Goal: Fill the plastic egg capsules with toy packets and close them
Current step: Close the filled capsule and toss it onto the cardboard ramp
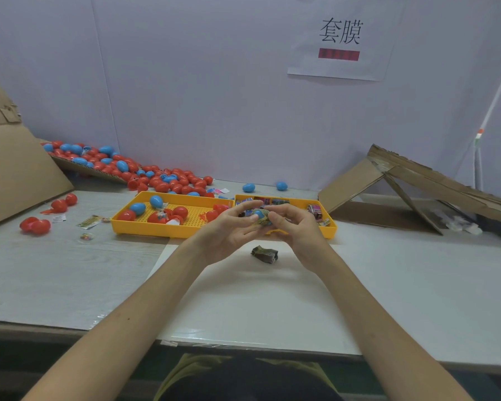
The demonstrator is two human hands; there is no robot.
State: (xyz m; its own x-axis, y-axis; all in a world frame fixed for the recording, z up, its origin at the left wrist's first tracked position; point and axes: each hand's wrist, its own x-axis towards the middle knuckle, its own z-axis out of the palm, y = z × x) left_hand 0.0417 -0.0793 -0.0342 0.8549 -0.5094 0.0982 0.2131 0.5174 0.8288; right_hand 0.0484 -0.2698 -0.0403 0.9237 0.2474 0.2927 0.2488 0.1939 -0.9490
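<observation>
Hands round glossy blue capsule

A pale wall bearing a paper sign backs the white table.

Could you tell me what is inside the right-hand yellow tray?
The right-hand yellow tray holds toy packets along its back and right end. The left hand and right hand, holding a blue capsule, hide its middle.
</observation>
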